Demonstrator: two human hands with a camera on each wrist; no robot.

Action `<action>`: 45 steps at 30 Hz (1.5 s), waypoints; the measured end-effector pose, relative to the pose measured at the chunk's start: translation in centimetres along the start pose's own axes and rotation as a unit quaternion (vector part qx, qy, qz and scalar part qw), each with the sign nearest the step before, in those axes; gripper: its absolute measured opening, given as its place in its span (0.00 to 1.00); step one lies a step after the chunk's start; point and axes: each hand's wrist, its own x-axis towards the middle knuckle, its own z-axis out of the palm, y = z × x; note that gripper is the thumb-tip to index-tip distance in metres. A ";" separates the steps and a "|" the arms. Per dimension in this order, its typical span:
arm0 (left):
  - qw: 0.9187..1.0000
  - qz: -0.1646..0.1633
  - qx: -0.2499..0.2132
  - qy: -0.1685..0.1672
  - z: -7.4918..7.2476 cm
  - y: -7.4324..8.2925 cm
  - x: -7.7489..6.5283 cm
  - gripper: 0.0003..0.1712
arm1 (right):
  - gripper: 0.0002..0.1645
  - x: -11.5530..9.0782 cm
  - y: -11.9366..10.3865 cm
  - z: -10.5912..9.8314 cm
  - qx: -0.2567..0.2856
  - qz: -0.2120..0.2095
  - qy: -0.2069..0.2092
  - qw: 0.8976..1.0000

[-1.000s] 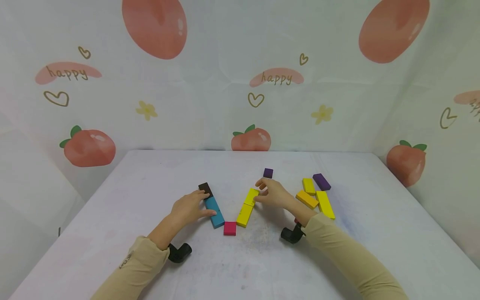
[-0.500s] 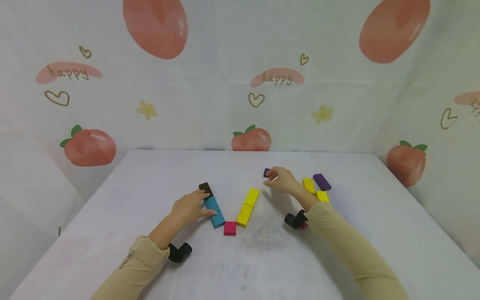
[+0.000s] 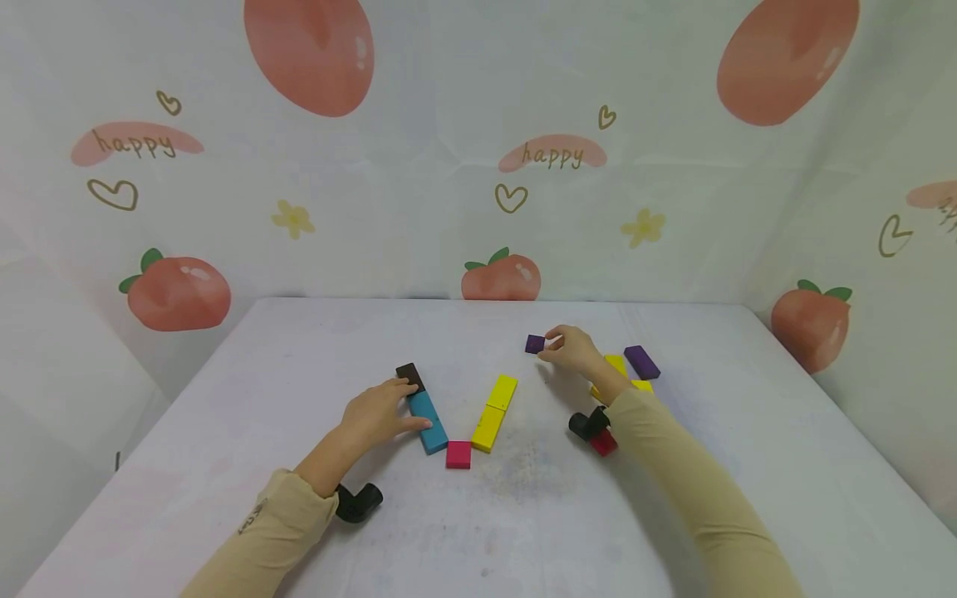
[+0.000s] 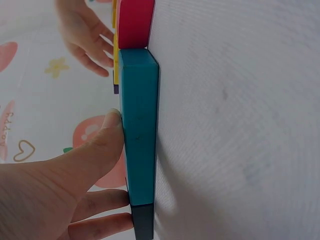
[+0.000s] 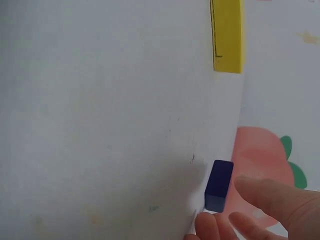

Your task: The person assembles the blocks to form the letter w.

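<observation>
My left hand (image 3: 377,413) rests on the row at left. Its thumb lies on the blue block (image 4: 140,130), and fingertips touch the black block (image 3: 409,376) at the row's far end. In the head view my right hand (image 3: 574,349) is at the right side of a small purple block (image 3: 534,344), thumb and index finger parted. The right wrist view shows that purple block (image 5: 219,185) with fingertips close around its near end. A red block (image 3: 458,455) sits between the blue block and two yellow blocks (image 3: 494,414) laid end to end.
Under and beside the right forearm lie yellow blocks (image 3: 616,363), partly hidden, and another red block (image 3: 603,442). A longer purple block (image 3: 641,362) lies farther right. Black camera mounts (image 3: 359,503) show at both wrists. A printed cloth backdrop (image 3: 404,166) hangs behind the table.
My right hand has left the yellow blocks and moved back and to the right, to the small purple block. The left hand has stayed put.
</observation>
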 end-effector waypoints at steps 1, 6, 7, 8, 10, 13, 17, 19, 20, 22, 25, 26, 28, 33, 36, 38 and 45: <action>1.000 0.000 -0.001 0.000 0.0 0.0 0.0 0.39 | 0.28 0.1 0.1 0.0 0.001 0.000 0.001 1.000; 1.000 -0.002 -0.006 -0.001 0.0 0.0 0.0 0.39 | 0.28 0.5 0.3 0.0 -0.001 0.010 -0.003 1.000; 1.000 -0.002 -0.007 0.000 0.0 0.0 0.0 0.39 | 0.28 0.5 0.2 0.0 -0.003 0.013 -0.004 1.000; 1.000 -0.002 -0.008 0.000 0.0 0.1 0.0 0.39 | 0.29 0.6 0.2 0.0 -0.003 0.018 -0.006 1.000; 1.000 -0.002 -0.010 0.001 0.0 0.1 0.0 0.38 | 0.29 0.7 0.1 0.0 -0.005 0.023 -0.010 1.000; 1.000 -0.002 -0.012 0.002 0.0 0.1 0.0 0.38 | 0.29 1.0 0.2 0.0 -0.004 0.024 -0.015 1.000; 1.000 -0.001 -0.010 0.003 -0.1 0.2 0.0 0.38 | 0.31 2.3 1.2 0.3 -0.009 0.011 -0.018 1.000; 1.000 -0.002 -0.011 0.002 -0.2 0.2 0.0 0.38 | 0.32 2.9 1.6 0.5 -0.012 0.012 -0.022 1.000; 1.000 -0.001 -0.009 0.001 -0.2 0.3 0.0 0.38 | 0.32 3.1 1.7 0.6 -0.011 0.017 -0.023 1.000; 1.000 -0.001 -0.009 0.000 -0.2 0.2 0.0 0.38 | 0.32 3.5 1.9 0.7 -0.012 0.019 -0.023 0.999; 1.000 0.000 -0.008 0.000 -0.2 0.2 -0.1 0.38 | 0.32 4.0 2.3 0.9 -0.012 0.016 -0.025 0.999; 1.000 0.001 -0.008 0.000 -0.2 0.2 -0.1 0.38 | 0.32 4.0 2.2 0.9 -0.013 0.017 -0.025 0.999; 1.000 0.002 -0.007 0.000 -0.1 0.2 -0.1 0.38 | 0.31 3.7 1.9 0.8 -0.015 0.016 -0.027 0.999; 1.000 0.000 -0.010 0.001 -0.1 0.2 0.0 0.38 | 0.29 1.8 0.1 0.3 -0.012 0.036 -0.028 0.999; 1.000 -0.002 -0.011 0.001 -0.1 0.2 0.0 0.38 | 0.29 1.4 -0.2 0.3 -0.016 0.032 -0.022 0.999; 1.000 -0.001 -0.010 0.003 0.0 0.2 0.0 0.38 | 0.29 1.4 -0.2 0.3 -0.018 0.032 -0.019 0.999; 1.000 0.000 -0.015 0.004 -0.1 0.1 -0.1 0.38 | 0.29 1.6 -0.3 0.4 -0.017 0.046 -0.014 0.999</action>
